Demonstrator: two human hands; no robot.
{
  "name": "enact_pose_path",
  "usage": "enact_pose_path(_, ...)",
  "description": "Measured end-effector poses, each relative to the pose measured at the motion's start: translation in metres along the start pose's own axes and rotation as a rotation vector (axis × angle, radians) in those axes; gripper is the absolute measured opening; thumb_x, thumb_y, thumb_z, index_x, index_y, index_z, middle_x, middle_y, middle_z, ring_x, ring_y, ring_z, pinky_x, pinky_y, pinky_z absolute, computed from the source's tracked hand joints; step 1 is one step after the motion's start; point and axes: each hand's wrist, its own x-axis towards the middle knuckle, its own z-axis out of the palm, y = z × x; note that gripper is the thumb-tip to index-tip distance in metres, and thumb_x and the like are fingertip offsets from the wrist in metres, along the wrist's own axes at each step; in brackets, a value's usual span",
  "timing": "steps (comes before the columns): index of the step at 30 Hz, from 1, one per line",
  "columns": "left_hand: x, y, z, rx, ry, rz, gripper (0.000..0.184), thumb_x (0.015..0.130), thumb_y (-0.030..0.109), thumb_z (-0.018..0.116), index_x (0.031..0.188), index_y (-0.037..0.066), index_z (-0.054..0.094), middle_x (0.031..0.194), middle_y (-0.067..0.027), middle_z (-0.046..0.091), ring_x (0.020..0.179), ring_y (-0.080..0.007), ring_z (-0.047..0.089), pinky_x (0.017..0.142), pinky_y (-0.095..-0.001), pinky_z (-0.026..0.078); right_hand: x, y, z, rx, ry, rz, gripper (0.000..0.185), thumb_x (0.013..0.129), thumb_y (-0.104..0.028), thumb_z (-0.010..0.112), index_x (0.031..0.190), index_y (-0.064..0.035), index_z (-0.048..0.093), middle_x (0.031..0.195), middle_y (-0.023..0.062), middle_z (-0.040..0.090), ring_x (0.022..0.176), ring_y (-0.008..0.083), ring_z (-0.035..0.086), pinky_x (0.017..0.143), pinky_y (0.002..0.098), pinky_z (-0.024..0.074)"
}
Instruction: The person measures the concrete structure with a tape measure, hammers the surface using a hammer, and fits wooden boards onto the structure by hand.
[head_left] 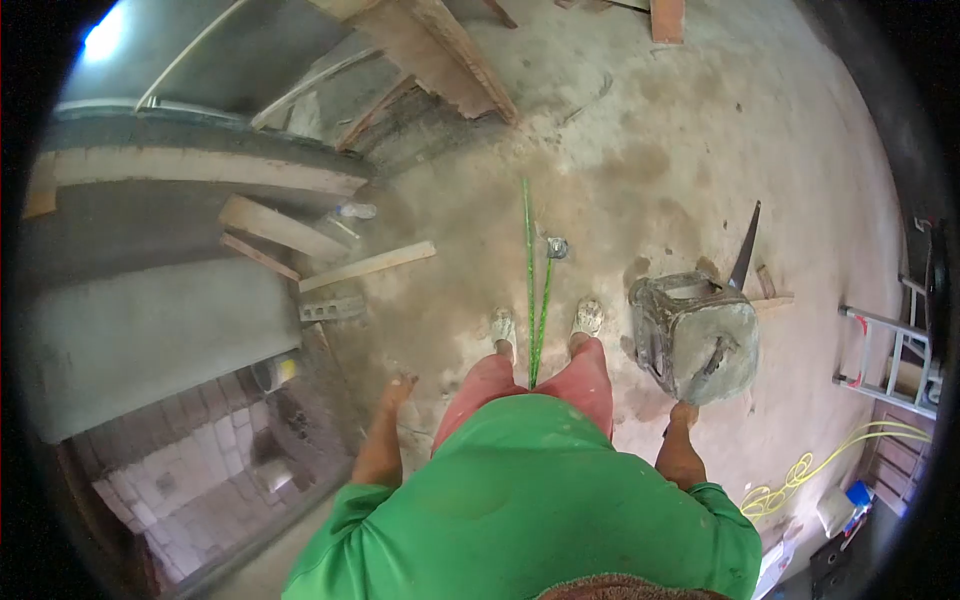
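My right hand [683, 412] is closed at the near edge of a cement-smeared stool-like block [690, 325]. It appears to grip a trowel [712, 362], whose grey blade reaches over the block's flat face; the handle is mostly hidden by the fingers. My left hand [402, 386] hangs out to the left over the floor, fingers somewhat apart, with nothing visible in it. Between my feet, a green speckled cord [528, 270] runs from my waist in two strands over the floor. A small grey object [557, 247] lies at the end of the shorter strand.
A handsaw [745, 245] leans behind the block. Loose planks [368, 266] and a hollow brick [333, 309] lie to the left, beside a brick-lined opening [210, 460] with a bucket [275, 372] at its edge. Rightward are a metal ladder [885, 350] and yellow cable [800, 478].
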Motion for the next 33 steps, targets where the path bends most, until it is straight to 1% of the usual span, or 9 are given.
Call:
enact_pose_path(6, -0.025, 0.089, -0.013, -0.093, 0.013, 0.125, 0.056, 0.091, 0.035, 0.053, 0.136, 0.002, 0.049, 0.138, -0.0206, 0.051, 0.13, -0.0356, 0.046, 0.107, -0.0387, 0.037, 0.022, -0.006, -0.009, -0.019, -0.037, 0.062, 0.032, 0.086, -0.029, 0.059, 0.091, 0.0006, 0.069, 0.095, 0.0224, 0.069, 0.088, 0.0381, 0.068, 0.073, 0.0469, 0.0531)
enact_pose_path(13, 0.011, 0.05, 0.021, 0.1, -0.107, 0.112, 0.058, 0.089, 0.033, 0.059, 0.135, -0.001, 0.049, 0.14, -0.0207, 0.05, 0.13, -0.0319, 0.047, 0.107, -0.0377, 0.035, 0.03, -0.034, 0.006, -0.012, -0.051, 0.025, 0.041, 0.083, -0.036, 0.06, 0.091, 0.0028, 0.07, 0.089, 0.0227, 0.07, 0.086, 0.0397, 0.068, 0.071, 0.0467, 0.0521)
enact_pose_path(16, 0.012, 0.036, 0.013, 0.104, -0.144, 0.034, 0.058, 0.09, 0.032, 0.059, 0.136, -0.001, 0.049, 0.139, -0.0211, 0.05, 0.129, -0.0324, 0.048, 0.107, -0.0378, 0.036, 0.101, 0.003, 0.054, -0.396, -0.218, -0.311, 0.04, 0.084, -0.034, 0.057, 0.096, 0.0021, 0.07, 0.095, 0.0235, 0.069, 0.088, 0.0405, 0.067, 0.075, 0.0465, 0.0523)
enact_pose_path(19, 0.034, -0.002, 0.016, 0.116, -0.143, 0.064, 0.057, 0.09, 0.031, 0.059, 0.135, -0.003, 0.049, 0.137, -0.0214, 0.052, 0.127, -0.0325, 0.05, 0.106, -0.0374, 0.038, 0.102, -0.003, 0.039, -0.397, -0.066, -0.293, 0.039, 0.085, -0.032, 0.057, 0.1, 0.0029, 0.068, 0.103, 0.0245, 0.067, 0.096, 0.0406, 0.065, 0.084, 0.0464, 0.0505)
enact_pose_path(23, 0.06, -0.016, 0.007, -0.111, -0.068, 0.166, 0.054, 0.084, 0.029, 0.064, 0.126, -0.004, 0.055, 0.119, -0.0242, 0.062, 0.113, -0.0329, 0.059, 0.094, -0.0388, 0.046, 0.042, -0.061, -0.019, -0.449, 0.183, -0.316, 0.041, 0.086, -0.033, 0.056, 0.101, 0.0031, 0.068, 0.109, 0.0246, 0.065, 0.103, 0.0403, 0.062, 0.092, 0.0465, 0.0475)
enact_pose_path(25, 0.074, -0.022, -0.007, -0.217, -0.091, 0.128, 0.054, 0.085, 0.027, 0.064, 0.127, -0.005, 0.053, 0.116, -0.0227, 0.064, 0.11, -0.03, 0.061, 0.092, -0.0371, 0.047, -0.007, -0.102, -0.035, 0.159, 0.262, 0.038, 0.04, 0.088, -0.033, 0.053, 0.1, 0.002, 0.068, 0.109, 0.025, 0.065, 0.107, 0.0391, 0.061, 0.095, 0.0467, 0.0455)
enact_pose_path(28, 0.121, -0.056, -0.029, -0.134, -0.136, 0.346, 0.055, 0.086, 0.026, 0.063, 0.13, -0.004, 0.05, 0.116, -0.0183, 0.064, 0.106, -0.0254, 0.06, 0.09, -0.0355, 0.048, -0.057, -0.138, -0.011, 0.197, 0.454, -0.051, 0.04, 0.088, -0.034, 0.053, 0.101, 0.0007, 0.068, 0.108, 0.0252, 0.066, 0.107, 0.0392, 0.062, 0.094, 0.0463, 0.0464)
enact_pose_path(30, 0.145, -0.086, -0.047, -0.476, -0.173, 0.242, 0.052, 0.087, 0.028, 0.064, 0.128, -0.001, 0.054, 0.117, -0.015, 0.063, 0.105, -0.0267, 0.06, 0.088, -0.0376, 0.048, -0.114, -0.163, -0.016, 0.011, 0.134, -0.13, 0.041, 0.089, -0.036, 0.053, 0.103, 0.0004, 0.068, 0.109, 0.0231, 0.066, 0.108, 0.0398, 0.061, 0.094, 0.0452, 0.0468)
enact_pose_path(33, 0.178, -0.137, -0.088, -0.568, -0.155, -0.015, 0.051, 0.09, 0.028, 0.062, 0.133, 0.004, 0.049, 0.117, -0.0124, 0.063, 0.104, -0.0259, 0.06, 0.089, -0.0387, 0.048, -0.192, -0.208, 0.004, -0.242, 0.106, -0.247, 0.037, 0.09, -0.033, 0.052, 0.106, -0.0035, 0.068, 0.111, 0.0198, 0.066, 0.109, 0.0395, 0.06, 0.093, 0.0444, 0.0475)
